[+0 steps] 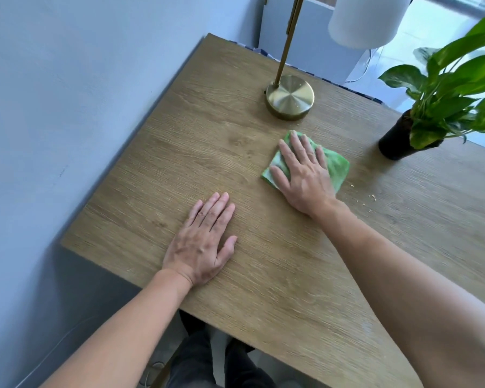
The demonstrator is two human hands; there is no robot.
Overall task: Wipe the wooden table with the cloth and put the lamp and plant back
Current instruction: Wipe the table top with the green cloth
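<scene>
A folded green cloth (336, 165) lies flat on the wooden table (179, 152), and my right hand (301, 175) presses down on it with fingers spread. My left hand (202, 242) rests flat on the bare wood near the table's front left edge, holding nothing. The lamp (289, 97) has a round brass base, a slanted brass stem and a white shade; it stands at the back of the table just beyond the cloth. The plant (403, 137), green leaves in a black pot, stands at the back right.
A blue-grey wall (67, 93) runs along the table's left edge. Small crumbs (371, 196) lie on the wood right of the cloth. My legs in dark trousers (207, 359) show under the front edge.
</scene>
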